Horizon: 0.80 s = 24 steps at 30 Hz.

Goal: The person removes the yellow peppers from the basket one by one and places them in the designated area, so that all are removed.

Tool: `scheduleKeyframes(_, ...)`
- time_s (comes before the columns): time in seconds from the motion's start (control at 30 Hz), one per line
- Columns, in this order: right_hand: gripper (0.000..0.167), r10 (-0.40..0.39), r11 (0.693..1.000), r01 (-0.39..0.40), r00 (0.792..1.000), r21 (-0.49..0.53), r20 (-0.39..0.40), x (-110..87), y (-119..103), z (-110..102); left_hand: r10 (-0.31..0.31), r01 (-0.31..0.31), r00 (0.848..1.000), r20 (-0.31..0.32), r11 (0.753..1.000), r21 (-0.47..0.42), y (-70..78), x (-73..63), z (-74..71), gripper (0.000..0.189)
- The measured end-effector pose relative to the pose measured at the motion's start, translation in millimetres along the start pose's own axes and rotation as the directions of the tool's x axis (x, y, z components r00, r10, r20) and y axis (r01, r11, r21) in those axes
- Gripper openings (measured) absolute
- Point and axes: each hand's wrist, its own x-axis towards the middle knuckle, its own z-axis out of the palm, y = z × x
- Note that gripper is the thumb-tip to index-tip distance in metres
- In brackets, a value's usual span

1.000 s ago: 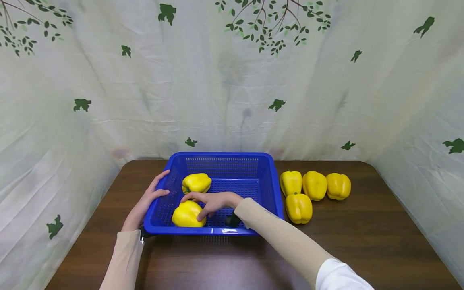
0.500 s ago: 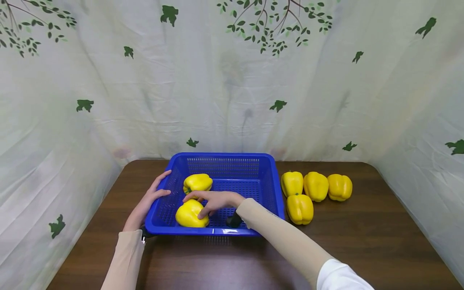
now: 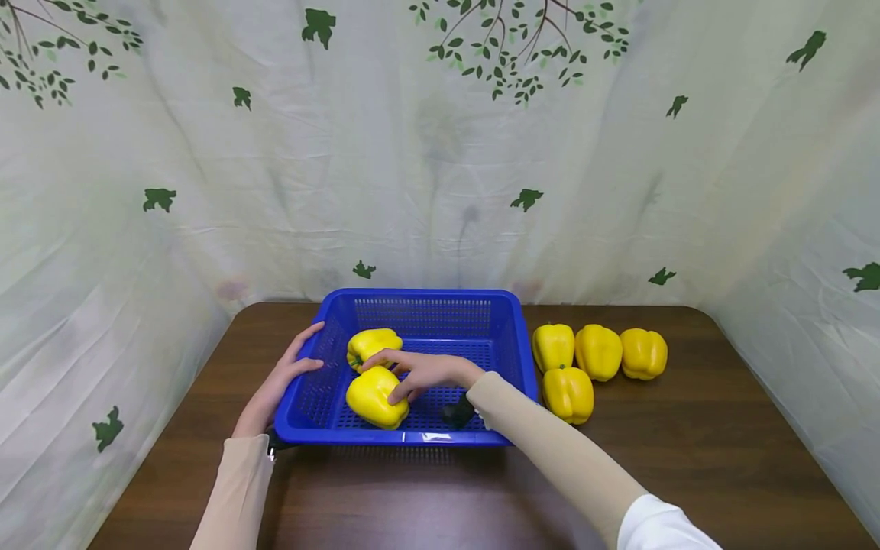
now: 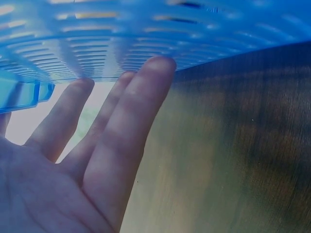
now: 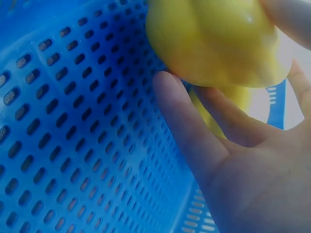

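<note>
A blue plastic basket (image 3: 330, 437) with slotted walls stands on the table. My left hand (image 3: 271, 386) holds its left side, the thumb over the rim. In the left wrist view, several fingers (image 4: 119, 131) lie nearly straight against the outside of the slotted wall. Inside the basket, my right hand (image 3: 433, 372) grips a yellow bell pepper (image 3: 374, 399) between thumb and fingers. The right wrist view shows this pepper (image 5: 218, 43) with fingertips under it. Another yellow bell pepper (image 3: 371, 344) lies just behind, at the basket's back left, partly hidden by the fingers.
Several yellow bell peppers (image 3: 598, 353) stand grouped on the brown table (image 3: 694, 428), close to the basket's right side. A dark object (image 3: 457, 412), perhaps the wrist camera, shows under the right wrist. A leaf-printed curtain (image 3: 412, 191) surrounds the table's back and sides.
The gripped pepper has shifted right and slightly back in the basket, and it has turned. My right hand moved with it. My left hand and the peppers outside stay in place.
</note>
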Motion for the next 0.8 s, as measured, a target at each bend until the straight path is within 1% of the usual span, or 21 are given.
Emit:
scheduleKeyframes(0.2,0.061,-0.025,0.999,0.026,0.999,0.047,-0.035,-7.2,0,-4,-0.003,0.003,1.0,0.003,1.0,0.001,0.2,-0.2,-0.6,0.063)
scheduleKeyframes(0.43,0.06,-0.008,0.99,0.021,0.996,0.138,-0.089,-17.0,3,-11,-0.014,0.014,1.0,-0.002,1.0,-0.002,1.2,0.0,0.8,0.065)
scheduleKeyframes(0.53,0.06,-0.011,0.985,0.031,0.993,0.169,-0.12,-23.2,4,-16,-0.014,0.014,1.0,-0.003,1.0,-0.005,1.8,-0.1,1.1,0.065)
scheduleKeyframes(0.6,0.059,-0.014,0.982,0.04,0.99,0.183,-0.138,-27.1,6,-19,-0.012,0.012,1.0,-0.002,1.0,-0.006,2.2,-0.1,1.3,0.065)
scheduleKeyframes(0.8,0.06,-0.031,0.981,0.065,0.983,0.182,-0.18,-39.7,8,-25,-0.012,0.012,1.0,-0.002,1.0,0.002,1.7,0.1,1.2,0.065)
